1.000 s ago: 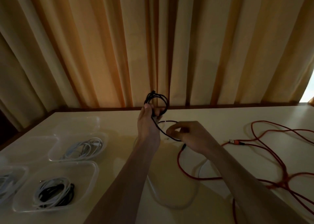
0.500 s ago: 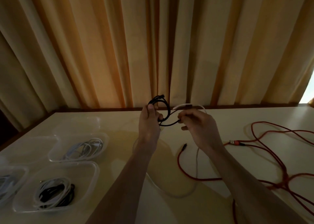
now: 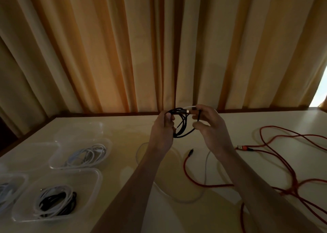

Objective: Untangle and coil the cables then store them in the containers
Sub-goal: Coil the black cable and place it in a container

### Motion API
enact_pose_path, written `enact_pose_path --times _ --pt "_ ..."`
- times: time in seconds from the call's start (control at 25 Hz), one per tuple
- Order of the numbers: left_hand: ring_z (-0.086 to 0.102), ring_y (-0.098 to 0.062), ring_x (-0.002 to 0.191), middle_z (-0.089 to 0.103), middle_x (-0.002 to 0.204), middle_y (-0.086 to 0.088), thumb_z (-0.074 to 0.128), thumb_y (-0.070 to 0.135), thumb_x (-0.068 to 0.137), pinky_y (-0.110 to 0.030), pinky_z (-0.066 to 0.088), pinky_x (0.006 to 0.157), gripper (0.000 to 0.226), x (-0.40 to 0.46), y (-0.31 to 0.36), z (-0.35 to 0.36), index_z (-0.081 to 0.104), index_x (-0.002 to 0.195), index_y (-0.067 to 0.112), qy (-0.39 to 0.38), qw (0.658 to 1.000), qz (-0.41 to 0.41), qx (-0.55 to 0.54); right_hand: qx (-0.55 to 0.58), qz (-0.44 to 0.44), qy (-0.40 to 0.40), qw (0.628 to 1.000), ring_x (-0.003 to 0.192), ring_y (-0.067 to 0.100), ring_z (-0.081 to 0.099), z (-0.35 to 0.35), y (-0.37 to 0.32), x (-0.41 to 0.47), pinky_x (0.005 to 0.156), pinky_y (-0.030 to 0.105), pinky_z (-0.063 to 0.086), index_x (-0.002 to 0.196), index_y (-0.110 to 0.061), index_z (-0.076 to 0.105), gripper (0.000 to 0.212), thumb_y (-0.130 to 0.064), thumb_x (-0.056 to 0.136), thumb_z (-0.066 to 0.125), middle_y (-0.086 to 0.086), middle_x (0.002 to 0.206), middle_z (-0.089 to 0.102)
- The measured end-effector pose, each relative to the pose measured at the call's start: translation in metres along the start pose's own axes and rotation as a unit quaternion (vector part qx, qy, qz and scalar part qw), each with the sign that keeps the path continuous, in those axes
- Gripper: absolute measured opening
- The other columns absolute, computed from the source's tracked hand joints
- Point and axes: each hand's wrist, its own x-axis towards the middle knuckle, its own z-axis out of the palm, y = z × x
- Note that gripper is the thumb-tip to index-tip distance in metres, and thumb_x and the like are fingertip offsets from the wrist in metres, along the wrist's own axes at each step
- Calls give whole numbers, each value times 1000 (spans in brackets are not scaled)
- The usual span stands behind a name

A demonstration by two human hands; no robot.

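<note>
A black cable (image 3: 182, 125) is wound into a small coil held above the table's far side. My left hand (image 3: 161, 130) grips the coil's left side. My right hand (image 3: 210, 126) pinches the coil's right side and also holds the end of a white cable (image 3: 190, 107), which trails down behind the wrist to a loop on the table (image 3: 185, 200). A long red cable (image 3: 276, 155) lies tangled across the right of the table. Clear plastic containers stand at the left: one (image 3: 99, 142) holds a white coil, another (image 3: 92, 178) holds white and black coils.
A third container (image 3: 19, 179) with a pale cable sits at the far left edge, and an empty-looking one (image 3: 85, 126) stands behind the others. Orange and cream curtains (image 3: 159, 47) hang behind the table (image 3: 123, 126). The red cable's USB plug (image 3: 241, 147) lies right of my right wrist.
My right hand rose from the table to the coil, bringing the black cable's loose length and the white cable's end up. The black coil has gained another loop.
</note>
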Motion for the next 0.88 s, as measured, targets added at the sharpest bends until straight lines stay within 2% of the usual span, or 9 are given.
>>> enact_pose_path --times 0.08,0.16,0.28,0.4,0.52,0.64,0.72,0.8,0.88 --pt "39 -5 55 46 70 6 34 29 113 -24 34 54 34 -1 -4 -2 57 94 15 9 999 -8 39 10 -4 -31 999 105 10 70 -6 -1 1 90 35 53 112 -23 74 31 -17 86 57 -5 104 78" --pt "40 -7 56 46 69 6 34 29 113 -24 36 54 34 -1 -3 -3 57 93 15 25 999 -29 37 -54 -48 -51 996 101 3 71 -7 -3 2 83 23 50 109 -22 75 27 -6 94 58 -10 100 79" --pt "40 -8 59 45 68 8 33 29 113 -29 36 59 35 -1 -2 -4 57 90 16 21 998 -55 8 -192 -127 -8 973 94 -5 67 -3 1 -1 72 13 49 113 -26 74 23 -11 96 70 -20 98 74" --pt "38 -7 60 43 67 11 32 28 113 -29 33 62 35 -4 -2 -3 54 88 17 -14 997 -73 3 -224 -160 55 960 92 3 60 -4 2 3 73 12 49 126 -29 72 34 -18 94 74 -11 106 61" --pt "39 -12 66 43 69 8 32 28 113 -35 38 69 34 -6 3 -1 56 91 20 -33 995 -88 -18 -173 -196 70 963 105 0 62 -7 -3 5 83 10 51 130 -26 71 40 -9 94 75 -11 115 60" --pt "43 -22 80 49 84 -7 33 28 114 -37 42 72 33 -7 3 -4 62 99 21 -53 993 -90 -49 -73 -189 64 977 108 5 69 -4 -10 0 94 22 56 128 -14 71 33 -3 98 68 -6 114 71" --pt "44 -22 86 50 94 -10 35 27 114 -35 41 71 32 -9 7 -4 64 101 22 -71 993 -64 -62 -49 -185 90 977 104 7 71 -5 -13 0 94 24 57 120 -10 74 25 -2 97 68 -2 109 74" --pt "47 -16 78 57 86 1 36 21 113 -28 40 70 30 -11 9 -2 64 105 17 -101 992 -16 -76 -42 -183 98 977 102 8 72 -7 -16 0 91 25 58 115 -10 75 21 -4 96 70 -3 105 76" --pt "43 -4 61 55 71 16 37 13 112 -20 35 58 24 -11 8 3 60 106 7 -116 990 22 -81 -33 -172 79 981 101 10 73 -5 -17 0 89 27 60 114 -13 76 19 -8 96 71 -5 104 77"
